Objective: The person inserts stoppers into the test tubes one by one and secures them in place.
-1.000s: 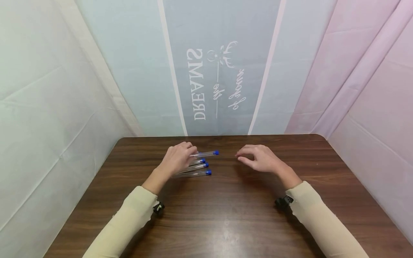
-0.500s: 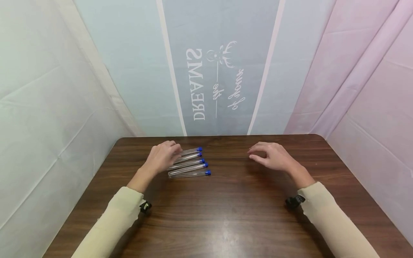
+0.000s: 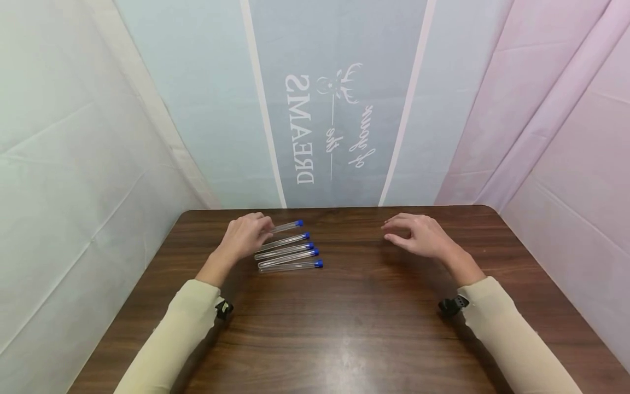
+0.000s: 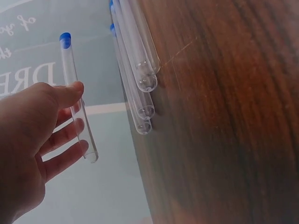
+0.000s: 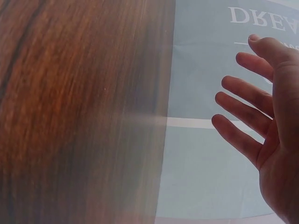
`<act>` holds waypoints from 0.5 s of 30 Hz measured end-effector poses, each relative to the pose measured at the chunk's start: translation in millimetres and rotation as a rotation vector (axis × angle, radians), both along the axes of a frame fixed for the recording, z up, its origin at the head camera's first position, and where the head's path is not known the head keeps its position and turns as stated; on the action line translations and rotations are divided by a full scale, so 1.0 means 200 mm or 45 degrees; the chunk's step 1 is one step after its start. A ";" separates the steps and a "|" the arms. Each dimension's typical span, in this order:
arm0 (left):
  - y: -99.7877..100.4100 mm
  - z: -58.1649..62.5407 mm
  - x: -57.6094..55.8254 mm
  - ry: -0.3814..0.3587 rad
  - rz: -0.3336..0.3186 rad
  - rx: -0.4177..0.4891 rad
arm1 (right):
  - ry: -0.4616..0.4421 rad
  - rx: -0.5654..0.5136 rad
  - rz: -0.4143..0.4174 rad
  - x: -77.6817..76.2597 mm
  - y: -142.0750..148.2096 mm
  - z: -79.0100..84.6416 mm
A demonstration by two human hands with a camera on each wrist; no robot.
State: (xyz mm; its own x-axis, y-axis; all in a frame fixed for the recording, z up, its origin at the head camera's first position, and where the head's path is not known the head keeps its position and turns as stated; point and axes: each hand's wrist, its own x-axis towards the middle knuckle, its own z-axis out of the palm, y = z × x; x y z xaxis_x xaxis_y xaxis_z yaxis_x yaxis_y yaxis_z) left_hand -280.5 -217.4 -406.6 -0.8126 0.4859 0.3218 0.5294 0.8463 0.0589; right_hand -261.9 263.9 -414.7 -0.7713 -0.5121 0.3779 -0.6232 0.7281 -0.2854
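Between thumb and fingers my left hand [image 3: 244,235] pinches a clear test tube with a blue cap [image 4: 77,88]; in the left wrist view it is lifted apart from the others. Several more capped test tubes [image 3: 287,257] lie on the table just nearer to me, side by side in a loose fan, blue caps to the right. My right hand [image 3: 417,234] hovers over the right part of the table, holding nothing. The right wrist view has its fingers [image 5: 243,95] relaxed and spread apart.
The brown wood-grain table [image 3: 339,317] ends at a far edge against a grey-blue curtain [image 3: 334,33] with printed words. Pale cloth walls [image 3: 74,164] stand at both sides. A small black device [image 3: 454,305] is strapped on each wrist.
The left hand has moved left with the pinched test tube, which now lies beyond the row of others, angled slightly. My right hand has drawn back to the right.
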 end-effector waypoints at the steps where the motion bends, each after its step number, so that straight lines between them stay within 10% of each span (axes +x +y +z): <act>1: 0.00 0.00 -0.01 -0.009 0.006 0.002 | -0.001 0.002 -0.002 0.00 0.00 0.00; 15: -0.01 -0.03 -0.09 -0.236 0.092 -0.062 | 0.035 -0.002 0.027 -0.01 0.03 -0.03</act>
State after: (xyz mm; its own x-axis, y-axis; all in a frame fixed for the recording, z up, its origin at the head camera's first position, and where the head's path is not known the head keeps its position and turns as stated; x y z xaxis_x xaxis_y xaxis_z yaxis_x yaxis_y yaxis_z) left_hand -297.5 -219.9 -412.2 -0.8892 0.4352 0.1410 0.4507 0.8861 0.1078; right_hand -263.2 269.6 -420.4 -0.7498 -0.5275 0.3993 -0.6460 0.7143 -0.2693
